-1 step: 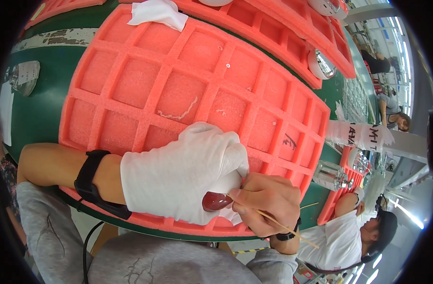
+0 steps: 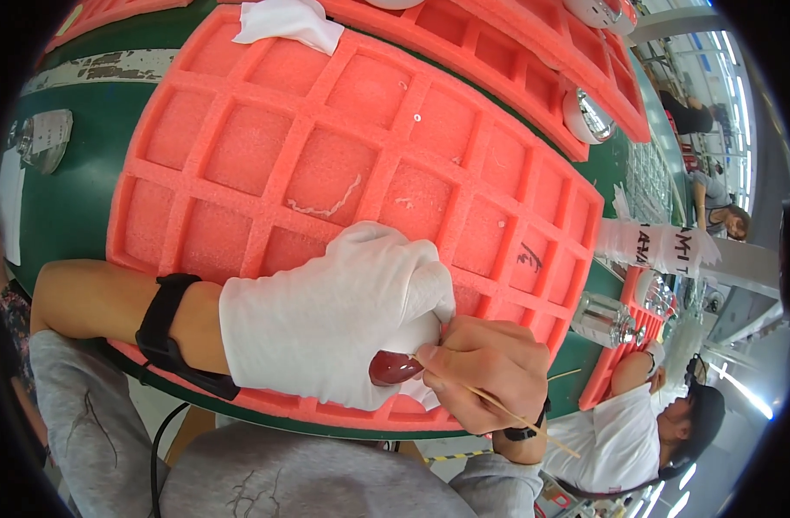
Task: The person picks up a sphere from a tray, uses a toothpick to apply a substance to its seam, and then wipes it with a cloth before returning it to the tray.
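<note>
My left hand (image 2: 339,315), in a white glove, is closed around a glossy dark red rounded piece (image 2: 391,369), part of which shows below the fingers. Bare and pinched, my right hand (image 2: 491,369) grips a thin wooden stick (image 2: 511,411). The stick's tip meets the edge of the red piece, and its other end points down to the right. Both hands are over the near part of a pink foam tray (image 2: 333,168) with square pockets. A small white ring (image 2: 417,118) and a few pale scraps lie on the tray. My left fingertips are hidden.
A white cloth (image 2: 293,26) drapes over the tray's far edge. Glass vessels (image 2: 51,140) stand at left and a glass jar (image 2: 600,318) at right. More foam trays (image 2: 618,108) hold shiny round pieces. A wrapped post (image 2: 663,246) rises at right, near a person in white (image 2: 606,445).
The free end of the stick has dipped very slightly. Both hands and the red piece stay almost in place.
</note>
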`<state>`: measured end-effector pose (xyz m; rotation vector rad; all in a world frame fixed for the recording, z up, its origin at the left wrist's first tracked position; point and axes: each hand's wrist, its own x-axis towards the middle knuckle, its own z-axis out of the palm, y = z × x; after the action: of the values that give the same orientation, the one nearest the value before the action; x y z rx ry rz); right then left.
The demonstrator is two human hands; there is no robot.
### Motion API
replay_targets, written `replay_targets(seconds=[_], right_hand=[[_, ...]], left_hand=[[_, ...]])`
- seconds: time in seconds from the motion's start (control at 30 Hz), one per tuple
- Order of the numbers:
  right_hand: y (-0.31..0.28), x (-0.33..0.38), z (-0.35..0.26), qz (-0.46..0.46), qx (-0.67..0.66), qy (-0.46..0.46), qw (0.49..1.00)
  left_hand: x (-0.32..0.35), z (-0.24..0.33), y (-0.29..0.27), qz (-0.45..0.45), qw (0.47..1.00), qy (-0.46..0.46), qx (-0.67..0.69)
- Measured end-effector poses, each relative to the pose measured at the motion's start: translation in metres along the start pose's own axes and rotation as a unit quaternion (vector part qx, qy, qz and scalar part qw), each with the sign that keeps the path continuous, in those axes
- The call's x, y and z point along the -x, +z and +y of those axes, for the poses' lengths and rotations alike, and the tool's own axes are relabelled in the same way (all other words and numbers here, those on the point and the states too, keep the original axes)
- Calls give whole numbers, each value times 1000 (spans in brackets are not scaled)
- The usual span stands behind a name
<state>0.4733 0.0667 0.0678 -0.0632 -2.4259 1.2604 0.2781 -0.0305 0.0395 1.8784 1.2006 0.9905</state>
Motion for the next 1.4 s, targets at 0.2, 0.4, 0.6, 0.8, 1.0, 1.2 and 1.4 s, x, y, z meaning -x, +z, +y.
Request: replay_targets(seconds=[0.2, 0.4, 0.6, 0.8, 1.0, 1.2, 1.4], right_hand=[[0, -7, -4, -31, 35, -36, 998], [5, 8, 4, 29, -114, 20, 993], [3, 0, 0, 7, -34, 5, 999], [-1, -12, -5, -37, 71, -41, 996], [7, 8, -2, 27, -77, 25, 996], [4, -1, -9, -4, 20, 14, 1000], [3, -6, -7, -20, 49, 8, 999]], left_hand=[[4, -3, 4, 37, 999, -2, 13], [1, 0, 2, 13, 1000, 7, 7], [0, 0, 2, -11, 1000, 7, -26], [-2, -4, -2, 44, 999, 21, 19], [-2, 3, 3, 6, 1000, -2, -16], [-1, 1, 1, 32, 999, 26, 6], [-1, 2, 0, 46, 999, -10, 25]])
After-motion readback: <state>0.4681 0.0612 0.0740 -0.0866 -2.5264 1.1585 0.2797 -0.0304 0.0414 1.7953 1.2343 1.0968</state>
